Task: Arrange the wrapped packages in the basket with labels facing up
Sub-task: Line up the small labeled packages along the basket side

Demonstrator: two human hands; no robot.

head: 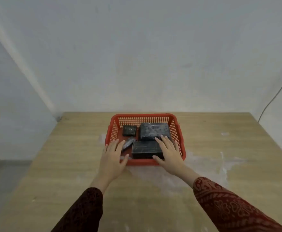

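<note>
A red plastic basket (175, 129) sits on the wooden table, holding several dark packages wrapped in clear film. A large one (153, 130) lies at the back right, a small square one (129, 130) at the back left, a flat one (144, 148) at the front, and a thin greyish one (128, 143) leans at the front left. No labels show on them. My left hand (113, 153) rests open over the basket's front left corner. My right hand (168, 151) lies flat, fingers spread, on the right end of the front package.
The basket stands near the far edge of the wooden table (61, 164), which meets a pale wall. Whitish smears mark the tabletop around and right of the basket. A thin cable (274, 97) runs down the wall at the right. Floor lies beyond the left edge.
</note>
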